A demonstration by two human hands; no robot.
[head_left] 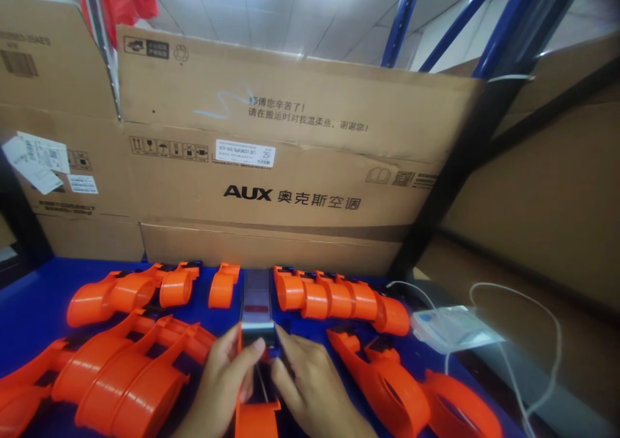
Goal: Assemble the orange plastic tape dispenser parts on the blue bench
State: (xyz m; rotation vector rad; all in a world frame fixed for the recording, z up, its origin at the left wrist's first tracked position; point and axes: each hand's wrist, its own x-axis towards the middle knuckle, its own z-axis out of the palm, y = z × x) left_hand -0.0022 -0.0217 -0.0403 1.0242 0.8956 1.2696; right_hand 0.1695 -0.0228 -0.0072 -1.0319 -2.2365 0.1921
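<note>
My left hand (223, 378) and my right hand (310, 386) meet at the bottom middle, fingers curled around an orange tape dispenser (256, 417) lying on the blue table (29, 309). A grey metal plate (256, 309) stands up from the dispenser just beyond my thumbs, and both thumbs press against its lower end. Rows of orange dispenser shells lie left (111, 373), far left (130, 291), behind (339, 299) and right (402, 386) of my hands.
A large brown AUX cardboard box (290, 166) stands as a wall behind the table. A white device (453, 327) with white cables lies at the right. Blue and black shelf posts (484, 102) rise at the right, with more cardboard beyond.
</note>
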